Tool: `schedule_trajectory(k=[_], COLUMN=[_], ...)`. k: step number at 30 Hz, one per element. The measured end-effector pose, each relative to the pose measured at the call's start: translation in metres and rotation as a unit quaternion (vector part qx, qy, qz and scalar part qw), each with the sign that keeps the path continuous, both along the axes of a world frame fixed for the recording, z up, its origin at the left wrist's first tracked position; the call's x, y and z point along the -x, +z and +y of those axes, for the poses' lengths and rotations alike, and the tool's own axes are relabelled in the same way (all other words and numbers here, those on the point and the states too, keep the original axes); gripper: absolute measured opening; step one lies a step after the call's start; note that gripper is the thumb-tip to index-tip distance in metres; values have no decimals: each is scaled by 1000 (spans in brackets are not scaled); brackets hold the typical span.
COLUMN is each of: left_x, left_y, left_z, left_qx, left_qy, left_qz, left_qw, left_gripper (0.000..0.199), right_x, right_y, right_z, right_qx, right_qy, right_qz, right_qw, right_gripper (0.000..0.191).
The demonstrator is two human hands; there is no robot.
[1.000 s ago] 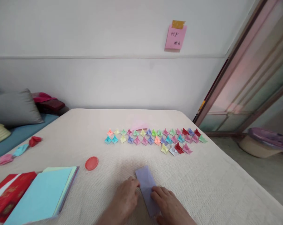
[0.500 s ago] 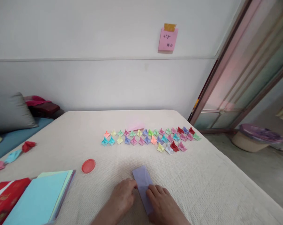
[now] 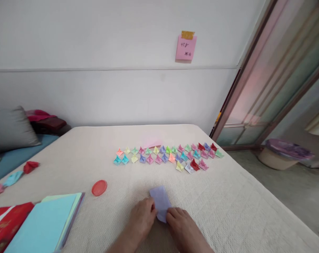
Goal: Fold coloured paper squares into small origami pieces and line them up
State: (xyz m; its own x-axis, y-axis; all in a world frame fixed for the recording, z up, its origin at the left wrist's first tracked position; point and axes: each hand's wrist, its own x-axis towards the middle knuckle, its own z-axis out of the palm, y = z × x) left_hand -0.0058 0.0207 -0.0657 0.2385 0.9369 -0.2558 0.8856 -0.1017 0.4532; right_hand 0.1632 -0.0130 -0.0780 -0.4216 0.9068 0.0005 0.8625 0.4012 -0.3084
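A folded piece of light purple paper [image 3: 160,200] lies on the pale textured table cover, between my two hands. My left hand [image 3: 143,215] is closed, with thumb and fingers pinching the paper's near left edge. At the near right edge, my right hand [image 3: 180,222] has its curled fingers on the paper. The near end of the sheet is bent up toward me and looks shorter. Beyond it stand rows of small folded paper pieces in many colours, among them a yellow one [image 3: 179,166] and a red one [image 3: 194,164].
A round red lid [image 3: 99,188] lies to the left. Nearer me are a stack of coloured paper [image 3: 42,223] and a red packet [image 3: 10,225]. Crumpled cloth-like pieces [image 3: 13,179] lie at the far left. A pink note [image 3: 186,48] hangs on the wall; a bin [image 3: 284,154] stands on the floor.
The near part of the purple paper has been brought up and away from me, so the piece shows shorter. Both hands are now at its near edge. The view has shifted slightly.
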Motion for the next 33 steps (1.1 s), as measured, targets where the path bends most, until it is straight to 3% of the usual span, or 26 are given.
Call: schedule_trajectory(k=[5, 17, 33], left_x=[-2, 3, 3], left_y=[-10, -12, -8], left_z=[-6, -4, 3], left_qx=[-6, 6, 23], left_qy=[0, -15, -6], left_qz=[8, -11, -17], left_qw=[1000, 1000, 1000], left_gripper=[15, 16, 9], right_x=[-2, 7, 10], right_y=[4, -5, -8], right_z=[8, 16, 15], right_qx=[46, 37, 20], right_qy=[-65, -170, -186], right_qz=[84, 74, 34], right_qw=[993, 982, 982], right_gripper=[25, 19, 19])
